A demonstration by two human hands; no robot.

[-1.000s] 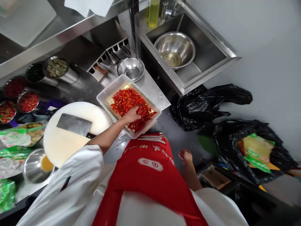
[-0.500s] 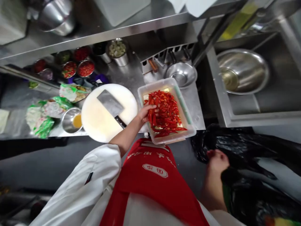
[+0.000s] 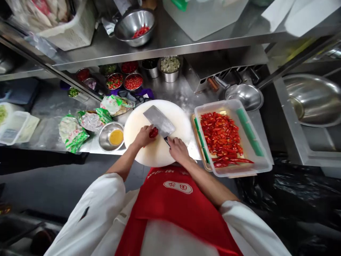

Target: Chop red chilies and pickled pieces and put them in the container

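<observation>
Red chilies (image 3: 153,132), one small bunch, held over the middle-left part of a round white cutting board (image 3: 135,115), the ends showing past the fingers. Left hand (image 3: 144,136), bare, fingers curled and pinching the bunch, set just left of the cleaver blade. Right hand (image 3: 179,149), bare, at the black handle (image 3: 166,140) of the cleaver, fingers bent over it; whether they are closed fully around the handle cannot be told from above. Cleaver (image 3: 159,120), broad grey blade, lying slantwise on the board, handle end toward the wearer. Translucent plastic container (image 3: 257,161), right of the board, holding a mass of chopped red chilies (image 3: 220,131) with several long pieces (image 3: 234,161) along the near side. Steel bowl (image 3: 104,138), left of the board and close to its edge, with yellow-orange contents. Green-and-white plastic bags (image 3: 73,131), grouped farther left. Metal cup of pale diced food (image 3: 170,77), standing behind the board; cup of chopped red pieces (image 3: 133,82), to its left. Shallow steel bowl (image 3: 244,96), behind the container. Overhead shelf (image 3: 199,49), steel, bearing another bowl (image 3: 133,25) with red pieces inside. Apron (image 3: 170,209), red with white lettering and an oval badge, worn over white sleeves (image 3: 98,202).
</observation>
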